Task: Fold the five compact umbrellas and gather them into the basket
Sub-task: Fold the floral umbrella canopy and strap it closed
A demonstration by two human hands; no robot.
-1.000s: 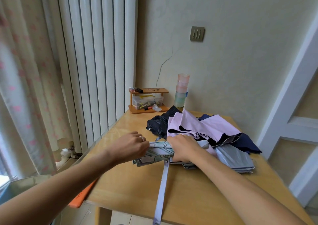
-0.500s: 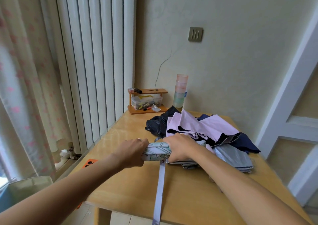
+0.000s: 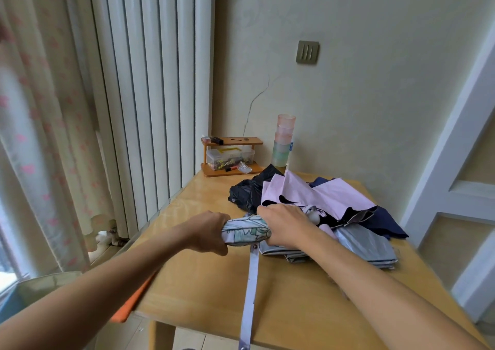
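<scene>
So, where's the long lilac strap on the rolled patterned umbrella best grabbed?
Pinch the long lilac strap near its free end, from the near side: it lies straight across the wooden table and overhangs the front edge, leaving room underneath.

Left hand and right hand grip a rolled patterned umbrella, its strap trailing over the table.

The patterned umbrella, loose and flat before, has been rolled tight beside the lilac umbrella and is now clasped by the left hand and the right hand.
</scene>
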